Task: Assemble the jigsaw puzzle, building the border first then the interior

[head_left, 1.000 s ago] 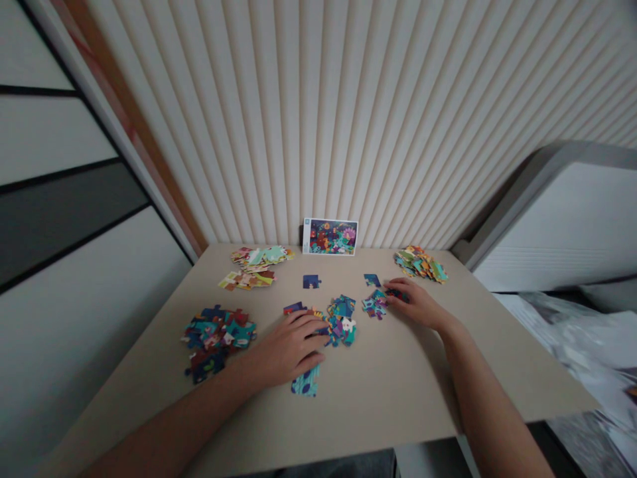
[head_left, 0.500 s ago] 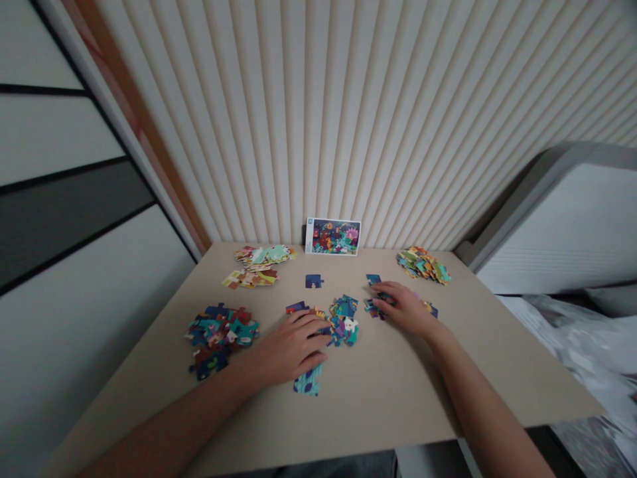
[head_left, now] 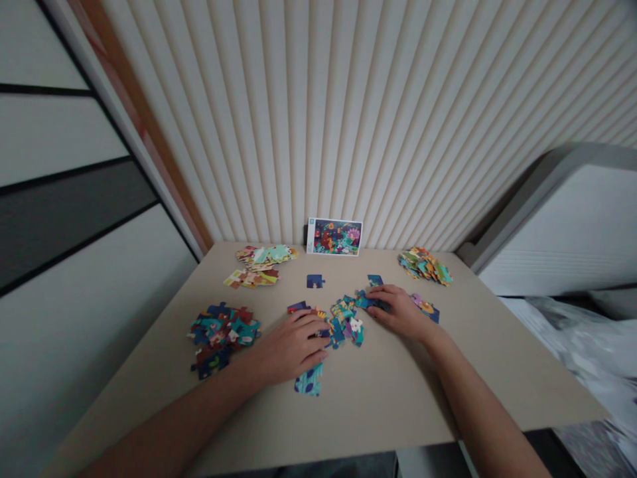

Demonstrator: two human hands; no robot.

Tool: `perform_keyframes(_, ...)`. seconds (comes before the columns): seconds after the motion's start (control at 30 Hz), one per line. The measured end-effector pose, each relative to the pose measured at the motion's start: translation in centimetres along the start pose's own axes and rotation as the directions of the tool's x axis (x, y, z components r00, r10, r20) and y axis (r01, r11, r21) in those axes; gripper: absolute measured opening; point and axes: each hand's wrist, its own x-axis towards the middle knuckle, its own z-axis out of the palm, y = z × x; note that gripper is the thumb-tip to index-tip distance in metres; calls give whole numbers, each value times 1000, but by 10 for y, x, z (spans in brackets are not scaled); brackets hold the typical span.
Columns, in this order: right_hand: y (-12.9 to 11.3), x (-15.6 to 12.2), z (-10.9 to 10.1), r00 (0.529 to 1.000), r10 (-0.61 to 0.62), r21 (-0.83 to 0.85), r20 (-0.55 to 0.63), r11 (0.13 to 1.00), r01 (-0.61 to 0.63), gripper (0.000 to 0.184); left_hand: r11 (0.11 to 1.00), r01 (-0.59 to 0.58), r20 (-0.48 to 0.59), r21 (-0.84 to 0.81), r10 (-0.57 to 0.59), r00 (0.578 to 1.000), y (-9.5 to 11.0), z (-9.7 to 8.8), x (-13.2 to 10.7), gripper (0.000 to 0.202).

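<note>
My left hand (head_left: pixel 293 345) lies palm down over a cluster of joined puzzle pieces (head_left: pixel 298 307), its fingers stretched out and partly covering it. Below its thumb a light-blue puzzle piece with dark spots (head_left: pixel 309 382) shows on the table. My right hand (head_left: pixel 398 309) has its fingers curled round a blue puzzle piece (head_left: pixel 365 299), which meets the edge of a teal and yellow cluster (head_left: pixel 343 309) in the middle. Part of what the right fingers cover is hidden. A purple and orange piece group (head_left: pixel 425 307) sits just right of that hand.
A reference picture card (head_left: pixel 336 237) leans on the pleated wall. Piles of pieces lie at left (head_left: pixel 223 332), back left (head_left: pixel 266 257) and back right (head_left: pixel 425 265). Single blue pieces (head_left: pixel 315 281) lie towards the back of the table (head_left: pixel 378 392).
My right hand has pushed the blue piece leftward against the middle cluster, whose lower part has shifted slightly right. The purple and orange group is more exposed. My left hand stays put.
</note>
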Motion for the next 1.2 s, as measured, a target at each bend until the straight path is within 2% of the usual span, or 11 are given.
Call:
perform_keyframes(0.13,-6,2,3,1000,10,-40,-30,999,-11,35,1000,-4,-18,0,4,1000,0,2,0,22)
perform_keyframes(0.3,-29,13,21,999,-40,-21,-23,999,39,39,1000,15,-29,-4,-15,999,1,2,1,21)
perform_keyframes(0.47,-29,19,32,999,-46,47,-3,998,46,37,1000,27,-22,0,-27,999,3,-2,2,21)
perform_keyframes(0.63,-28,18,27,997,4,211,-76,977,12,25,999,36,-38,0,-36,999,3,-2,1,19)
perform_keyframes(0.73,-29,18,23,989,120,328,-82,941,-86,22,999,52,-50,3,-51,997,1,1,1,19)
perform_keyframes(0.83,-29,18,20,972,226,399,-72,899,-179,28,999,52,-54,4,-51,997,0,1,0,19)
perform_keyframes(1.1,-26,18,22,960,266,501,-86,845,-189,37,999,41,-61,0,-41,997,0,1,0,18)
perform_keyframes(1.2,-22,15,12,959,262,515,-104,839,-173,38,999,46,-55,-3,-46,997,-1,2,0,19)
